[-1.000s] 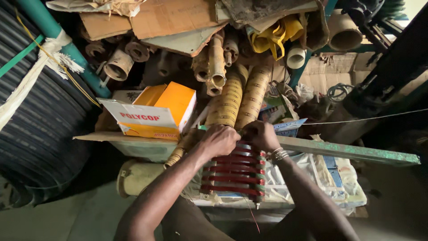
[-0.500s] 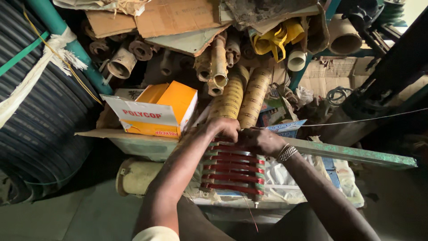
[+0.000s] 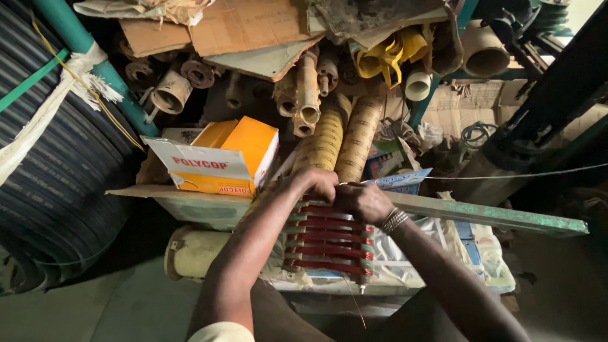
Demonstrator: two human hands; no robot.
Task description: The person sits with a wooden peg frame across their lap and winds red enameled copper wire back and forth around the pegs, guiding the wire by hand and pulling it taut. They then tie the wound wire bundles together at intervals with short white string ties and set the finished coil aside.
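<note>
Both hands meet at the far end of a frame wound with red wire coils (image 3: 329, 244), which lies on the cluttered tabletop (image 3: 443, 288) just in front of the person. The left hand (image 3: 315, 182) has its fingers curled shut over the frame's top edge, and the right hand (image 3: 363, 201), a metal bracelet (image 3: 394, 220) at its wrist, pinches closed right beside it, touching. An orange and white cardboard box (image 3: 221, 161) sits just left, with ribbed yellow tubes (image 3: 342, 136) behind the hands.

Left hand (image 3: 315, 182): bare, no ring or glove seen.
Left arm: bare to the upper arm; a pale cream sleeve (image 3: 221, 332) edge is seen.
Right hand (image 3: 363, 201): bare.
Right wrist: a metal beaded bracelet (image 3: 394, 220) is worn.
</note>
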